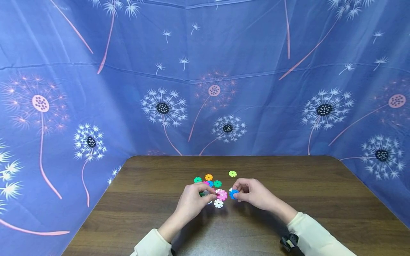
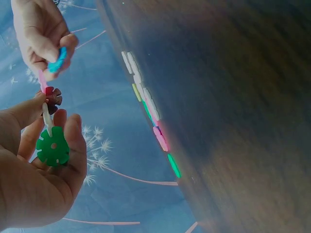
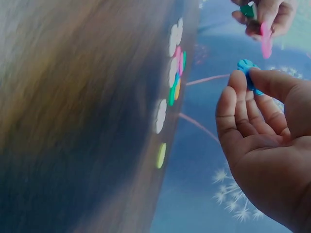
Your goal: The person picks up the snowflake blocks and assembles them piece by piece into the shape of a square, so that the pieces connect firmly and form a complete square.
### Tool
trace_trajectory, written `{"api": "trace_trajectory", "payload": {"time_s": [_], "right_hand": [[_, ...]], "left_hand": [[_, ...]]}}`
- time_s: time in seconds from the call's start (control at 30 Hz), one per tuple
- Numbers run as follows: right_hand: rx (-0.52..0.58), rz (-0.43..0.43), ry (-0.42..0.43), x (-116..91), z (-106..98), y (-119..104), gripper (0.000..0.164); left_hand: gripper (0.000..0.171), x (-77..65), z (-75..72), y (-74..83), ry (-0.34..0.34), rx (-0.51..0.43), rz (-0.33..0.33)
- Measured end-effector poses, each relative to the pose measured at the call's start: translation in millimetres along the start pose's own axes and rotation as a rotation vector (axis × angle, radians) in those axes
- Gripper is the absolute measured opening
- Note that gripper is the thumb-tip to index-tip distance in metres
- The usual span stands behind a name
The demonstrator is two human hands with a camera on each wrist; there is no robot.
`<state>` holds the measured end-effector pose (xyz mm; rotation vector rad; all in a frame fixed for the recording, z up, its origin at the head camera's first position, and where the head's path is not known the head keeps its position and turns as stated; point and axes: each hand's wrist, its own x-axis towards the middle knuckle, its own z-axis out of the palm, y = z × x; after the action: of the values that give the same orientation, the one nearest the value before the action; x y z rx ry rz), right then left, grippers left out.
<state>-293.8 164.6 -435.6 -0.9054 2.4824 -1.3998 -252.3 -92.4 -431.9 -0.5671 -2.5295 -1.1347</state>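
Note:
My left hand (image 1: 192, 201) pinches a chain of slotted plastic discs joined edge to edge. In the left wrist view that chain shows a green disc (image 2: 53, 148) by the palm, a white disc (image 2: 47, 120) and a dark reddish-brown disc (image 2: 55, 100). A pink disc (image 1: 222, 195) forms its far end and points toward the other hand. Between thumb and forefinger, my right hand (image 1: 256, 193) pinches a blue disc (image 1: 234, 194). A small gap separates the blue disc from the pink one. Both hands are raised above the table.
Loose slotted discs lie on the brown wooden table (image 1: 144, 213) beyond and below the hands: yellow-green (image 1: 232, 173), orange (image 1: 209, 177), green (image 1: 197, 180) and white (image 1: 219, 204) among them. A blue dandelion-print cloth (image 1: 256, 71) hangs behind the table's far edge.

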Motion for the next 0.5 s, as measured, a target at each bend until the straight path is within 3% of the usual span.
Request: {"api": "trace_trajectory", "payload": {"time_s": [0.17,0.37,0.5], "right_hand": [[-0.003,-0.016,0.036,-2,4,-9,0.010],[0.021,-0.035,0.087,-3,13,-14,0.011],[0.058,-0.052,0.103,-2,17,-18,0.012]], "left_hand": [[0.008,0.5,0.9,-0.4,0.010,-0.017,0.007],[0.005,-1.1,1.4,1.3,0.010,-0.140,-0.104],[0.011,-1.6,1.9,1.8,0.051,-0.162,-0.110]]}}
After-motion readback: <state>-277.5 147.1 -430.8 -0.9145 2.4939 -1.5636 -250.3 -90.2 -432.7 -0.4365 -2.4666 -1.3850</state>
